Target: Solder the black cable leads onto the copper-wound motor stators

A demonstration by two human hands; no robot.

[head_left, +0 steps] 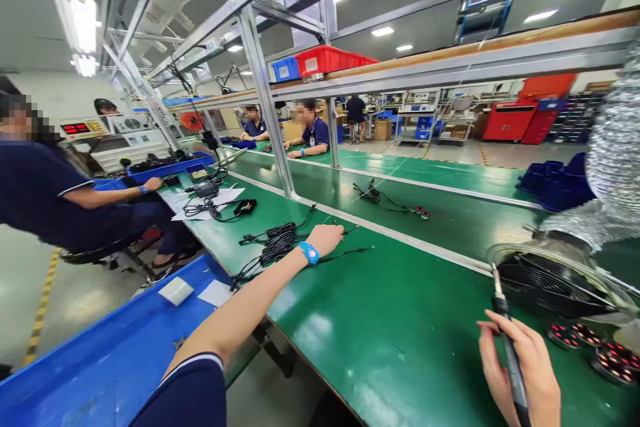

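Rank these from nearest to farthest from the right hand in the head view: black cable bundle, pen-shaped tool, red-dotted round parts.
1. Pen-shaped tool: held in the right hand.
2. Red-dotted round parts: just right of that hand, on the green tabletop.
3. Black cable bundle: well to the left, beside the left hand.

left hand (325, 240): grip unclear | soldering iron (513, 367): rear end cut off | blue bin (100, 360): cut off, left

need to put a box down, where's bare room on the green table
The widest free patch of table lies between the cords by the left hand and the soldering iron in the right hand. It's crowded at those cords and around the round parts and silver hose.
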